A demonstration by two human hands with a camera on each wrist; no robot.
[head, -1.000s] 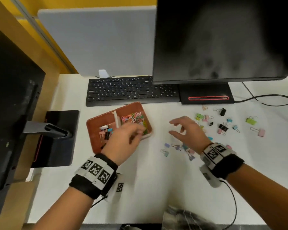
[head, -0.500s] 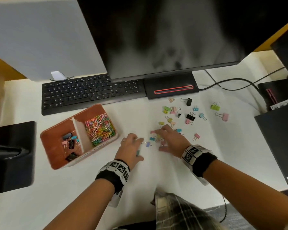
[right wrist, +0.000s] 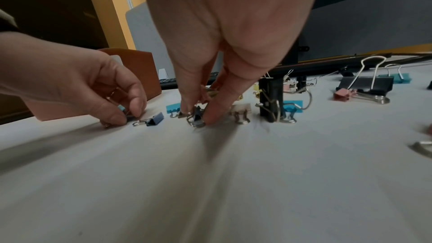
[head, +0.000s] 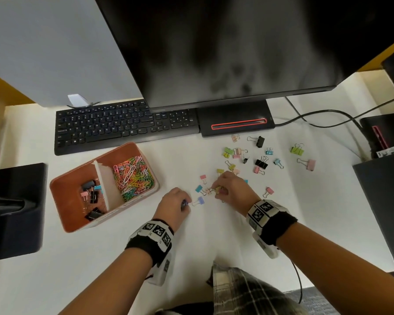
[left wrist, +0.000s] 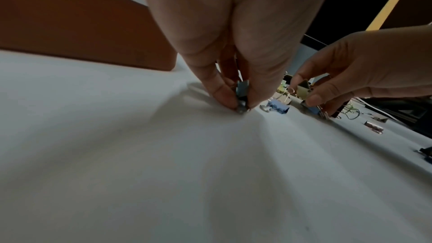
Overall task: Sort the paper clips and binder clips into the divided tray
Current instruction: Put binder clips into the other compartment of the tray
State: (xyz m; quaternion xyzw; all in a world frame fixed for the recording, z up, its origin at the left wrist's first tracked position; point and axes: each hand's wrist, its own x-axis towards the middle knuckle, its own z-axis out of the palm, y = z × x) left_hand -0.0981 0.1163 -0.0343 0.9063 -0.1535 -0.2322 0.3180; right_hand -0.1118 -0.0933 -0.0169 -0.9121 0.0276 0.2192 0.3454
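Observation:
A brown divided tray (head: 62, 201) sits left of centre, with binder clips (head: 91, 194) in its left compartment and coloured paper clips (head: 132, 176) in its right. My left hand (head: 185, 203) is down on the table just right of the tray. It pinches a small blue binder clip (left wrist: 242, 97) between thumb and fingertips. My right hand (head: 215, 190) pinches a dark blue binder clip (right wrist: 197, 115) that touches the table. A loose blue-purple clip (head: 199, 201) lies between the hands. Many coloured binder clips (head: 259, 162) are scattered to the right.
A black keyboard (head: 123, 126) and the monitor base (head: 236, 123) lie behind the tray and clips, under a large monitor (head: 214, 53). Cables (head: 316, 119) run at the back right. Black equipment stands at the left edge (head: 16, 212) and right edge (head: 382, 201).
My left hand left the tray and came down on the table to its right, pinching a clip. My right hand dropped from a hover onto the near clips and pinched one.

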